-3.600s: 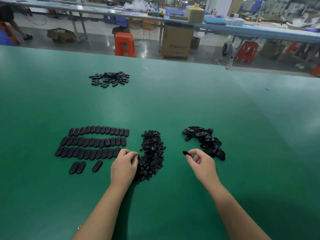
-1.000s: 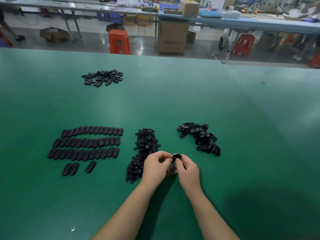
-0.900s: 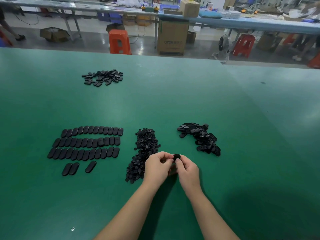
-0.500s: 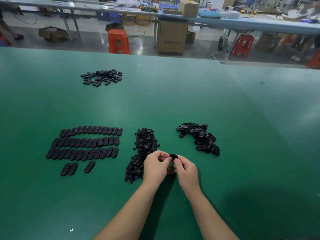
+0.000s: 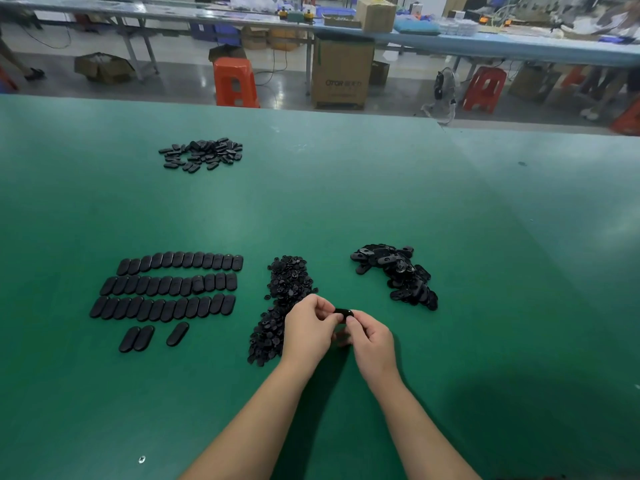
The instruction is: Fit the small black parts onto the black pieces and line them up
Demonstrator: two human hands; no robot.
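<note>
At a green workbench (image 5: pixel 346 202), a person's left hand (image 5: pixel 306 329) and right hand (image 5: pixel 372 337) pinch one black piece (image 5: pixel 343 311) between their fingertips, apparently pressing a small part into it, just beside the heap of small black parts (image 5: pixel 282 299). Next, judging by the task, it joins the short fourth row of finished pieces (image 5: pixel 152 336). A carton (image 5: pixel 343 76) beyond carries lettering too blurred to read with certainty.

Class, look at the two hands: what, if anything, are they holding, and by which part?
One black piece, pinched between both hands: left hand at its left end, right hand at its right end.
</note>
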